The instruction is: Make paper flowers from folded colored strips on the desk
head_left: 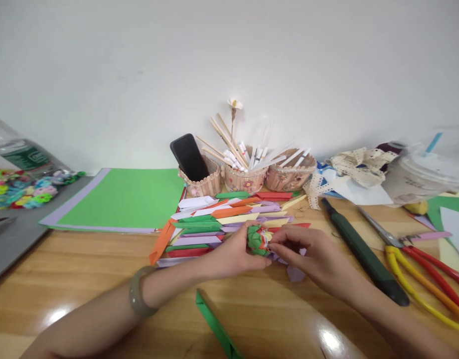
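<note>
Just in front of the strip pile (pixel 214 219), the left hand (pixel 232 257) clamps a folded paper bundle (pixel 256 238), likely steadying it. The right hand (pixel 313 257) pinches its edge.

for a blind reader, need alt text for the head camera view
Left hand and right hand pinch a small folded green and orange paper piece over a wooden table. Behind it lies a pile of folded coloured paper strips.

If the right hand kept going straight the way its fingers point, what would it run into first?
The right hand points left at the green-and-orange folded paper piece it is pinching; right behind that is the left hand holding it. Depth beyond is unclear.
</note>
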Demonstrator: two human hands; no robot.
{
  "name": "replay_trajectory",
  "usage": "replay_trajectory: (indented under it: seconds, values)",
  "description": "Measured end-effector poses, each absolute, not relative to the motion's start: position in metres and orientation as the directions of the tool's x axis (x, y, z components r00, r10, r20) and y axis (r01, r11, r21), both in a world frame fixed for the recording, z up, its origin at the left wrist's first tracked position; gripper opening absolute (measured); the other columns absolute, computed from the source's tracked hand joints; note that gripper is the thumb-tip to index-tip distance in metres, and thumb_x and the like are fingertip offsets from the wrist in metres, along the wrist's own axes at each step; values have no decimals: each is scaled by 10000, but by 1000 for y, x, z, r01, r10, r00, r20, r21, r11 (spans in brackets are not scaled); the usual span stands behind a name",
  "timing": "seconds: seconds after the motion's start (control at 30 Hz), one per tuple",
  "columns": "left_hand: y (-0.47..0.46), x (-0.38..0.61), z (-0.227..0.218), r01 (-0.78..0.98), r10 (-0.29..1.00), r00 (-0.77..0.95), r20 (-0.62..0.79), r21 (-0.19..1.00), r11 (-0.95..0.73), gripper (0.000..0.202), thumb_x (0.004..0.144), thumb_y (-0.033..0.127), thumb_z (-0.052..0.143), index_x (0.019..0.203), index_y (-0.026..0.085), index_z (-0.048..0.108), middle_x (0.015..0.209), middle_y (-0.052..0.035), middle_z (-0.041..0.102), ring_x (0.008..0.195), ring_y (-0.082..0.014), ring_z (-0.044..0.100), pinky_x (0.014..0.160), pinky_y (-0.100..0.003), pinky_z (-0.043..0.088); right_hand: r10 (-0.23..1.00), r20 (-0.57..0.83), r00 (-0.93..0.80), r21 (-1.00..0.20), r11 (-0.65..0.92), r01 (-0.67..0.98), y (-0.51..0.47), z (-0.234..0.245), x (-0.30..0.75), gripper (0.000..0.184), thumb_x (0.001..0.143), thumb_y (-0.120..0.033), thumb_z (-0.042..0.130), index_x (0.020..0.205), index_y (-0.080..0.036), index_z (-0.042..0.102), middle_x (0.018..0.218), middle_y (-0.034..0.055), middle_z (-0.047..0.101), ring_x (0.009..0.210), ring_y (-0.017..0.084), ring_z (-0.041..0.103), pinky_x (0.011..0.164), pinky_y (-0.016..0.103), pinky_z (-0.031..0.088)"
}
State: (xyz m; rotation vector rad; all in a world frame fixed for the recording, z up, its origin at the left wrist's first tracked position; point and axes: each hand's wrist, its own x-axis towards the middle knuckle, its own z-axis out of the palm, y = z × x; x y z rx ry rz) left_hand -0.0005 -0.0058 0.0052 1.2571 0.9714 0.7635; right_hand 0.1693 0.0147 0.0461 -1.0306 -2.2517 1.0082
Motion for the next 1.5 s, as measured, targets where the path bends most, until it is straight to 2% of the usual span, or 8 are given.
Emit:
replay_trajectory:
  seconds: [0.4, 0.63, 0.73, 0.83, 0.93, 1.07, 1.23, 1.5]
  values:
    - [-6, -2, 0, 183, 931, 345, -119, 981, 58, 615, 661, 247, 658, 1190, 198, 349, 1113, -70, 545, 1026, -214, 510, 889, -355, 389, 781, 152, -606, -701, 517, 491, 10, 45, 168, 147, 807, -194, 519, 678, -173, 588, 585, -2, 579, 484, 93, 476, 443, 199, 375]
    - [-7, -1, 7, 38, 930, 356, -90, 996, 82, 611, 677, 229, 656, 1173, 192, 301, 1076, -71, 549, 1003, -189, 513, 897, -345, 377, 700, 267, -662, -543, 677, 496, 8, 41, 168, 147, 837, -153, 462, 774, -175, 593, 722, 36, 622, 567, 110, 545, 504, 209, 413]
    - [-5, -1, 9, -37, 927, 361, -103, 992, 125, 637, 647, 222, 689, 1154, 208, 303, 1020, -47, 552, 931, -167, 530, 827, -312, 399, 673, 283, -683, -510, 709, 488, 9, 38, 169, 159, 843, -145, 453, 815, -180, 606, 775, 47, 645, 639, 128, 584, 557, 222, 436]
    - [-4, -1, 9, -121, 896, 405, -182, 961, 250, 718, 582, 265, 746, 1144, 228, 301, 859, 13, 542, 696, -111, 524, 649, -258, 408, 691, 308, -654, -517, 698, 494, 10, 36, 170, 153, 841, -153, 458, 801, -181, 603, 746, 39, 651, 596, 121, 580, 535, 215, 434]
    - [-5, -3, 9, -199, 873, 441, -209, 926, 322, 651, 641, 444, 684, 1134, 223, 321, 680, 60, 480, 548, -81, 447, 532, -230, 356, 718, 300, -628, -558, 666, 496, 10, 37, 168, 164, 845, -152, 449, 797, -186, 602, 736, 38, 653, 590, 121, 577, 540, 218, 440]
    - [-7, -4, 11, -182, 892, 418, -172, 946, 268, 585, 734, 591, 510, 1133, 201, 336, 639, 57, 452, 552, -85, 423, 543, -241, 335, 750, 266, -606, -594, 623, 509, 8, 38, 164, 166, 837, -150, 461, 762, -187, 605, 703, 33, 634, 572, 121, 548, 529, 220, 434]
    - [-9, -4, 15, -116, 908, 382, -171, 966, 231, 614, 715, 597, 530, 1134, 200, 324, 722, 46, 434, 603, -80, 407, 579, -239, 339, 750, 296, -592, -609, 626, 488, 5, 35, 161, 146, 819, -120, 490, 745, -181, 600, 651, 5, 599, 518, 98, 498, 476, 199, 388]
    - [-8, -2, 11, -345, 915, 375, -149, 893, 287, 490, 718, 511, 599, 1047, 228, 373, 808, 33, 446, 663, -77, 435, 573, -214, 355, 798, 240, -553, -730, 524, 439, 3, 38, 159, 158, 839, -158, 496, 734, -179, 612, 654, 10, 610, 511, 100, 510, 465, 205, 397]
